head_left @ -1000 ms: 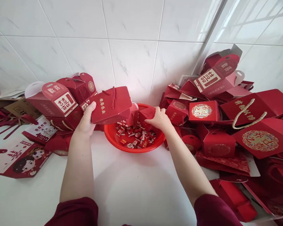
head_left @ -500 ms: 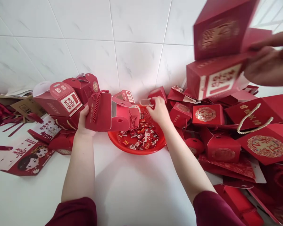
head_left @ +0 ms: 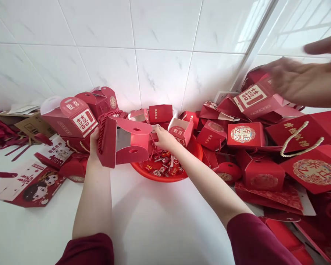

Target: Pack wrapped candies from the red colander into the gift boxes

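My left hand (head_left: 95, 141) grips an open red gift box (head_left: 131, 162) from its left side. A twisted red rope handle (head_left: 104, 129) hangs at that side, and the box's flaps with oval holes point right. Beyond the flaps my right hand (head_left: 165, 139) reaches over a red plastic basket (head_left: 146, 176), its fingers bent by a pale edge. What they hold is partly hidden. Wrapped sweets (head_left: 173, 167) lie in the basket. Just right of my fingers stands an open small box (head_left: 180, 131), with another red box (head_left: 161, 113) behind.
Red gift boxes (head_left: 245, 134) are piled on the right, some with cream rope handles. More boxes (head_left: 74, 114) and a printed carton (head_left: 35, 184) lie on the left. A tiled wall (head_left: 160, 73) closes the back. Another person's hand (head_left: 306, 77) is at upper right.
My right hand has moved left and down towards the box in my left hand, which has turned. The other person's hand has let go of red boxes, now on the right pile.
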{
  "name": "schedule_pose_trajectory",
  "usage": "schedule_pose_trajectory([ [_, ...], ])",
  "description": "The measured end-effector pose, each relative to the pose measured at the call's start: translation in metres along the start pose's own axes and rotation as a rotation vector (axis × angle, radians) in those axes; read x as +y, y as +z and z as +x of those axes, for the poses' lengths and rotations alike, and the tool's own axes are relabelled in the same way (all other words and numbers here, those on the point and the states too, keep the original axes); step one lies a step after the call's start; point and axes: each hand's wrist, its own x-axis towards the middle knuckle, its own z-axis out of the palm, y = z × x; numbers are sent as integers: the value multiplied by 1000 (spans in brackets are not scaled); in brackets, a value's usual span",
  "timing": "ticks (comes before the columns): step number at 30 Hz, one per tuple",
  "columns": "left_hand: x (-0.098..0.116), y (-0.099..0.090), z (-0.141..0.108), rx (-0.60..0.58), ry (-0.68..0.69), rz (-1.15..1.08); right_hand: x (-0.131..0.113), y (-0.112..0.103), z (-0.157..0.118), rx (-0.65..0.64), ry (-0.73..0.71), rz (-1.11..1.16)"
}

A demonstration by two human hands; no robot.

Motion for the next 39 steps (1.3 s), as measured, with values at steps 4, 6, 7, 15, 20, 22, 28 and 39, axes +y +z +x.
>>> schedule_pose_trajectory([
  [4,-3,-2,-6,102,54,-85,4,0,-5,-24,-60,-35],
  [6,-3,1,-10,119,76,-119,5,-3,-9,-22,-86,-35],
  [7,-3,4,-11,117,84,-135,6,-4,-11,-13,-98,-29],
  [15,18,40,-21,-133,179,-184,5,-22,-45,177,-118,61],
  [20,23,54,-20,-67,247,-143,13,-60,-57,390,-92,73],
  [22,18,60,-5,-11,255,-53,24,-78,-51,530,-76,43],
  [28,-14,101,83,121,541,363,68,-110,-9,641,213,-165],
  [39,-29,94,130,101,174,1386,41,-73,-60,358,161,-339],
])
